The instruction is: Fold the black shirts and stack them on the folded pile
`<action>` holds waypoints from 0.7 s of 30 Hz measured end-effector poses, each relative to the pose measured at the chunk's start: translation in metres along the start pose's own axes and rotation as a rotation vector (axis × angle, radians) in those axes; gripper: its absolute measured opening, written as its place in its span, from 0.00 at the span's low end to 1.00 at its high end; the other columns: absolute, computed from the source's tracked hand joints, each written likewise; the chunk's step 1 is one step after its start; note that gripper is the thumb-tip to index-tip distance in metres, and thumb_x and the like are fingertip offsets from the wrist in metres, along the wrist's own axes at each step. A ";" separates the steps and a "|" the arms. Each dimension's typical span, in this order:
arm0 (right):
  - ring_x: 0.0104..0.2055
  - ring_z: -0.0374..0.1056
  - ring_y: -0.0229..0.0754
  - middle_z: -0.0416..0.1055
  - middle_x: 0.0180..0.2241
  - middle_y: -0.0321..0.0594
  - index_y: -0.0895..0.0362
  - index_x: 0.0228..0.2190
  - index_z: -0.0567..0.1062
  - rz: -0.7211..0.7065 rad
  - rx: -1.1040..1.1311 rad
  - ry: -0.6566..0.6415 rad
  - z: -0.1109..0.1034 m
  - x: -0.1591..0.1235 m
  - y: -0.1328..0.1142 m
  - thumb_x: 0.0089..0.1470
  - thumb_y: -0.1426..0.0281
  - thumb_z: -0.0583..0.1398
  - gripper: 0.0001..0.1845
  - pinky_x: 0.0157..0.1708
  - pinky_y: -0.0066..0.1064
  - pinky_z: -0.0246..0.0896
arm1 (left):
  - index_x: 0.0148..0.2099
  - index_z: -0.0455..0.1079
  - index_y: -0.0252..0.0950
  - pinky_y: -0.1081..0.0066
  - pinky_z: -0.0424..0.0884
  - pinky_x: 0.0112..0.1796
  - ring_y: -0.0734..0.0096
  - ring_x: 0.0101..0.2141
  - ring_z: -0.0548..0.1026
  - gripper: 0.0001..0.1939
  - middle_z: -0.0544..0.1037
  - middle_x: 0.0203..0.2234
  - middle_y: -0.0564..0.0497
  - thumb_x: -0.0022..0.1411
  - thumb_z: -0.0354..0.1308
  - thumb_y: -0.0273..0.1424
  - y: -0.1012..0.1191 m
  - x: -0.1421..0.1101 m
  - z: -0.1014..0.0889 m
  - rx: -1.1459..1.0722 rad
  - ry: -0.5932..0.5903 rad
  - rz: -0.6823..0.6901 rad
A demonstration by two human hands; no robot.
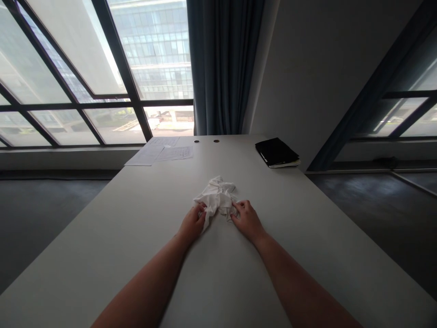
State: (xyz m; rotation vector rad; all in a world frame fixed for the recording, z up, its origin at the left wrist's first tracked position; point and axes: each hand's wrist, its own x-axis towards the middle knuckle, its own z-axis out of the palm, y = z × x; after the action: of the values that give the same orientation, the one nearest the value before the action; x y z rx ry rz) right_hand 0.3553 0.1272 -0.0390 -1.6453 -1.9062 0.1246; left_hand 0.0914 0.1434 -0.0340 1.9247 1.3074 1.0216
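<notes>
A crumpled white cloth [217,197] lies in the middle of a long white table [136,237]. My left hand [192,224] has its fingers curled onto the cloth's near left edge. My right hand [248,218] pinches the cloth's near right edge with bent fingers. Both forearms reach forward over the table from the bottom of the view.
A black notebook [276,152] lies at the table's far right corner. Sheets of paper [160,153] lie at the far left. Two small round holes [206,141] sit near the far edge. Beyond are windows, a dark curtain [221,64] and a wall.
</notes>
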 end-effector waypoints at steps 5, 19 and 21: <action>0.57 0.65 0.53 0.70 0.54 0.50 0.55 0.38 0.77 -0.080 0.078 0.023 0.000 0.001 0.006 0.53 0.73 0.62 0.09 0.60 0.45 0.61 | 0.39 0.66 0.41 0.70 0.68 0.36 0.68 0.32 0.72 0.10 0.75 0.30 0.55 0.67 0.54 0.42 -0.004 0.002 0.001 -0.174 0.185 -0.162; 0.45 0.70 0.48 0.76 0.42 0.45 0.51 0.30 0.65 0.048 0.317 0.252 -0.017 0.006 0.011 0.56 0.65 0.59 0.06 0.49 0.39 0.64 | 0.42 0.59 0.42 0.77 0.62 0.23 0.76 0.19 0.63 0.16 0.63 0.20 0.63 0.61 0.59 0.44 -0.024 0.023 -0.034 -0.718 0.510 -0.381; 0.42 0.72 0.48 0.78 0.41 0.43 0.50 0.30 0.64 0.162 0.386 0.257 -0.018 0.006 0.012 0.57 0.62 0.58 0.08 0.46 0.38 0.65 | 0.40 0.59 0.42 0.76 0.63 0.23 0.76 0.18 0.62 0.15 0.62 0.20 0.63 0.62 0.57 0.45 -0.025 0.025 -0.037 -0.643 0.490 -0.370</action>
State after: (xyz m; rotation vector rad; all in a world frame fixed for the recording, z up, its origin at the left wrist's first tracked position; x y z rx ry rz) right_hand 0.3748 0.1294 -0.0274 -1.4688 -1.4516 0.3111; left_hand 0.0528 0.1771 -0.0281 0.9472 1.2987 1.5319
